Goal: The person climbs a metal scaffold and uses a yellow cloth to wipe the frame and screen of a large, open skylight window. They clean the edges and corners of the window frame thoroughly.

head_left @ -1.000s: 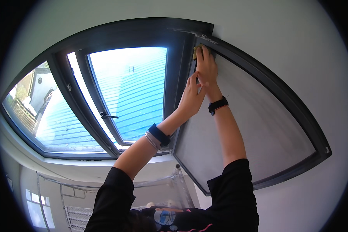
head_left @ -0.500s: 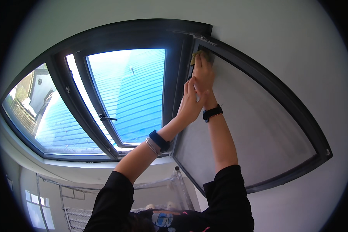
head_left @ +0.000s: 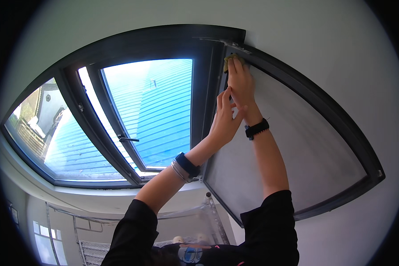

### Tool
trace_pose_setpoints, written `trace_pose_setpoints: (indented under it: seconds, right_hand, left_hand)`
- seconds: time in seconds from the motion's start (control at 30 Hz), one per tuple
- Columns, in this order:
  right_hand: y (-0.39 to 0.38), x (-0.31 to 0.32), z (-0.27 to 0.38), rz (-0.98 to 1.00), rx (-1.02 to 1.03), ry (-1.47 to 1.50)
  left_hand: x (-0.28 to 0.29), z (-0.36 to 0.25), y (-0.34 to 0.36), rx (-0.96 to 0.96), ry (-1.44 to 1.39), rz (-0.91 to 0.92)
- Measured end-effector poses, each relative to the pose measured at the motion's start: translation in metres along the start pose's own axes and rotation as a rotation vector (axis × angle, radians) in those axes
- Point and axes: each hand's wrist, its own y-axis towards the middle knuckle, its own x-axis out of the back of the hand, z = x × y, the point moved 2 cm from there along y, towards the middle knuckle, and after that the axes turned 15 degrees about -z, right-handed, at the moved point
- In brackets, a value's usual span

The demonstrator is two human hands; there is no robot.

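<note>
A dark-framed window screen (head_left: pixel 317 95) with grey mesh stands swung out on the right. At its upper left corner my right hand (head_left: pixel 241 86) presses a yellowish-green cloth or sponge (head_left: pixel 229 61) against the frame. Its fingers are closed over that piece, so most of it is hidden. Just below, my left hand (head_left: pixel 224 122) lies along the screen's left edge, beside the right wrist. Its fingers are stretched and the thumb stands apart; nothing shows in it.
Left of the screen is a dark window frame (head_left: pixel 201 102) with a handled sash (head_left: pixel 131 140). Blue corrugated roofing (head_left: pixel 164 111) shows through the glass. Below are a white sill (head_left: pixel 119 193) and metal scaffold rails (head_left: pixel 86 217). A pale wall (head_left: pixel 341 57) surrounds the window.
My right hand and the cloth or sponge have slid slightly up toward the screen's top corner. My left hand has shifted a little rightward in view, and the whole view has moved slightly.
</note>
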Motion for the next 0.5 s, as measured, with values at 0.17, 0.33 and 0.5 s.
trace_pose_setpoints:
  seconds: [0.17,0.33,0.5]
  right_hand:
    - [-0.001,-0.001,-0.009,0.09,0.162,-0.117]
    - [-0.005,0.001,-0.011,0.098,0.089,-0.062]
    - [-0.011,0.001,-0.01,0.161,-0.056,-0.013]
  left_hand:
    - [-0.006,-0.002,0.007,0.127,-0.031,0.058]
    - [-0.006,0.004,-0.001,0.071,-0.012,0.055]
    - [-0.003,0.002,-0.011,0.068,-0.11,0.096]
